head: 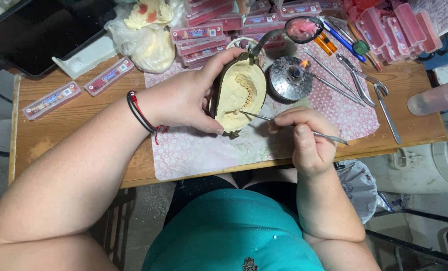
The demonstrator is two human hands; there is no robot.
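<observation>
Two bare hands work over a wooden table covered by a pink patterned mat. The left hand grips a cream plaster dental cast in a dark metal frame — thumb curled under its near edge, fingers wrapped over the far side — holding it tilted just above the mat's middle. The right hand pinches a thin metal instrument between thumb and fingertips, pen-fashion; its tip appears to touch the cast's near right edge. Just right of the cast stands a small burner with a lit flame. Farther right lie pliers and other tools; pink boxes are stacked at the far side.
</observation>
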